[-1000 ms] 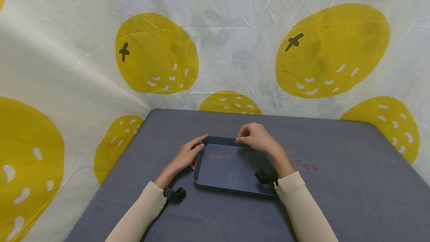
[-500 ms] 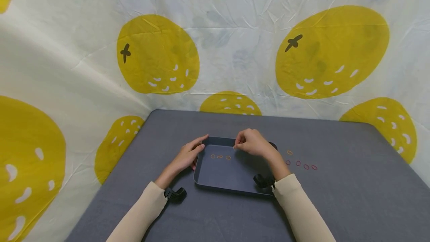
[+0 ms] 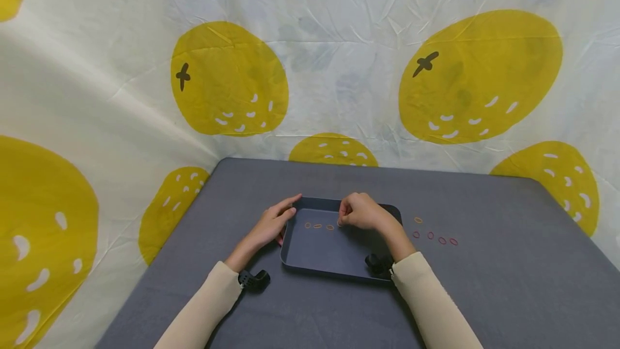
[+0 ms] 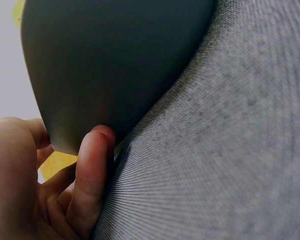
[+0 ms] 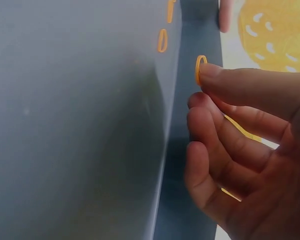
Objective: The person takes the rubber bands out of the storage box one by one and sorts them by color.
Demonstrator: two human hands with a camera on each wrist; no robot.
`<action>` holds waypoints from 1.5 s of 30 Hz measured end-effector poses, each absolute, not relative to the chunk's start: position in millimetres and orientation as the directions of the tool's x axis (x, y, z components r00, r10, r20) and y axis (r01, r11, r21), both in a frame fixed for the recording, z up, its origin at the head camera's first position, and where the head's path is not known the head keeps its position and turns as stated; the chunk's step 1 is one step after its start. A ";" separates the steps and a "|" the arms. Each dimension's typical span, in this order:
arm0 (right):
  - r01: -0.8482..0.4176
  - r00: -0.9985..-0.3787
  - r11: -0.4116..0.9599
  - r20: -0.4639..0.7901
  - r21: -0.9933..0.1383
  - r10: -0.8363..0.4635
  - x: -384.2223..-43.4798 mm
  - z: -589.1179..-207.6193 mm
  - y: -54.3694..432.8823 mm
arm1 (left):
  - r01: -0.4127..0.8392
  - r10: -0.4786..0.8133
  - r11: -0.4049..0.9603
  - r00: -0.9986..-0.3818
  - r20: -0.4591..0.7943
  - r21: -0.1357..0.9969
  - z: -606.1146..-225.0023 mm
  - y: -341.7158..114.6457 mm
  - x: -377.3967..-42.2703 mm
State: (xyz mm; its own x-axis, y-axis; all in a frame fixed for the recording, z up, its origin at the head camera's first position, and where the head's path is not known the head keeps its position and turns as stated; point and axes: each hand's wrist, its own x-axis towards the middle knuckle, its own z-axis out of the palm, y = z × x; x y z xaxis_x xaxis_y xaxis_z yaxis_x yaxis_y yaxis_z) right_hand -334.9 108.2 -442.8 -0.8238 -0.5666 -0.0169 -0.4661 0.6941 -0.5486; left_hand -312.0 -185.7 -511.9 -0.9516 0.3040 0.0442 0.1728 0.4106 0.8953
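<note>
In the head view, a shallow dark grey tray (image 3: 334, 271) lies on the table with three small orange rubber bands in a row inside it, one of them a thin rubber band (image 3: 330, 227). My left hand (image 3: 266, 226) grips the tray's left side near the far corner; the left wrist view has its fingers (image 4: 92, 170) against the outer wall. Over the tray, my right hand (image 3: 363, 213) pinches an orange rubber band (image 5: 200, 70) between thumb and forefinger. In the right wrist view, that band stands upright at the fingertips, with its lower side partly covered by the thumb.
Right of the tray, another orange rubber band (image 3: 418, 220) lies on the grey table (image 3: 504, 284), with several red rubber bands (image 3: 442, 241) in a row nearer me. A white cloth (image 3: 339, 85) printed with yellow fruit hangs behind the table.
My right hand has come down and nearer from the tray's far rim, carrying the pinched rubber band to the right of the row. The left hand has stayed at the tray's side.
</note>
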 end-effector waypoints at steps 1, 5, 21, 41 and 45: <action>-0.462 -0.822 0.694 -0.027 -0.552 -0.569 -334.7 -443.1 108.1 | 0.174 0.305 0.411 -0.951 0.045 0.895 -511.7 -185.5 -311.8; -0.457 -0.818 0.704 -0.054 -0.544 -0.573 -334.9 -445.4 107.3 | 0.178 0.310 0.410 -0.950 0.047 0.894 -511.3 -185.7 -311.7; -0.467 -0.811 0.732 -0.090 -0.496 -0.578 -333.3 -449.5 104.4 | 0.173 0.296 0.418 -0.954 0.046 0.892 -512.0 -187.4 -310.7; -0.428 -0.827 0.748 -0.113 -0.507 -0.550 -332.7 -453.5 106.0 | 0.178 0.297 0.410 -0.953 0.054 0.895 -513.2 -185.2 -312.5; -0.425 -0.829 0.748 -0.114 -0.511 -0.548 -332.8 -453.6 106.5 | 0.179 0.299 0.406 -0.953 0.055 0.896 -513.5 -185.0 -312.9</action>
State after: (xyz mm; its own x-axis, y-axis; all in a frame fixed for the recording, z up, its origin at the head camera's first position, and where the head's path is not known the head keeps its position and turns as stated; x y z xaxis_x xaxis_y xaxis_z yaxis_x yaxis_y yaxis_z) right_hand -332.8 106.5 -453.6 -0.8286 -0.5481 -0.1137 -0.4245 0.7477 -0.5107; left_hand -312.9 -185.0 -513.5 -0.9526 0.2992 0.0545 0.1788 0.4061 0.8962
